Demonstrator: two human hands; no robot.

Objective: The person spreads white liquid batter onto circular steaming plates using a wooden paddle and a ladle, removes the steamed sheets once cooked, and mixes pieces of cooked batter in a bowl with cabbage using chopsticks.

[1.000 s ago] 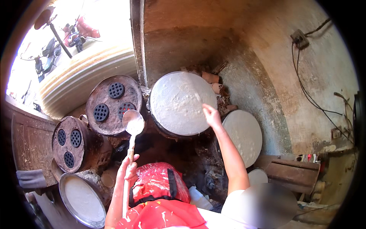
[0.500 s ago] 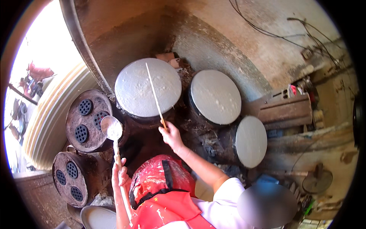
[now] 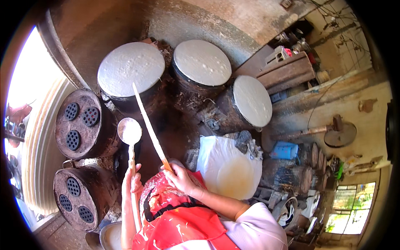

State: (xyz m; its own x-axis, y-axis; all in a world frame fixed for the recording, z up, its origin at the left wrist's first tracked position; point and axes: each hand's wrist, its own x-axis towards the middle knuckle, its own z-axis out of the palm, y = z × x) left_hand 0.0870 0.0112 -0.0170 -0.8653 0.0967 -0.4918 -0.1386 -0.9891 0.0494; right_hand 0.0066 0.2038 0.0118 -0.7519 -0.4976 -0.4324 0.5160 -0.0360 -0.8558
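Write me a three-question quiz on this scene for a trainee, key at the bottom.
1. Count: how many black perforated discs show on top of the two rust-brown drums at the picture's left?
2. True or false: the left hand holds the ladle.
3. Multiple choice: the right hand grips a long pale stick. What colour is the stick's gripped end?
A) blue
B) orange
C) black

Key:
1. Six, three on each drum.
2. True; the fingers close around its handle below the bowl.
3. B, orange.
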